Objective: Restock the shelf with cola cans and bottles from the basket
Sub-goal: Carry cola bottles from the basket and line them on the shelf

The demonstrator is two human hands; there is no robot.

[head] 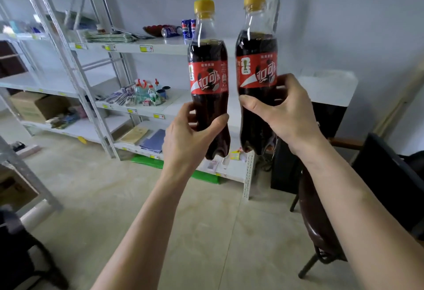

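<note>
The left hand (187, 138) grips a clear plastic cola bottle with a yellow cap and red label (208, 78) low on its dark body, thumb across the front and fingers curled round the back, holding it upright in the air. The right hand (286, 115) holds a second yellow-capped cola bottle with the same red label (257, 65) the same way, thumb pressed on the front just under the label, fingers wrapped behind. The two bottles stand side by side, close but apart, both raised in front of a white metal shelving unit (146, 49). On the shelf board behind the left bottle stand two upright blue cola cans (188, 28), with a third blue can lying on its side (169, 31) just beside them, next to a dark red dish (153, 29). A lower board carries a cluster of spray bottles and small packets (146, 93). The floor is pale tile (114, 186).
</note>
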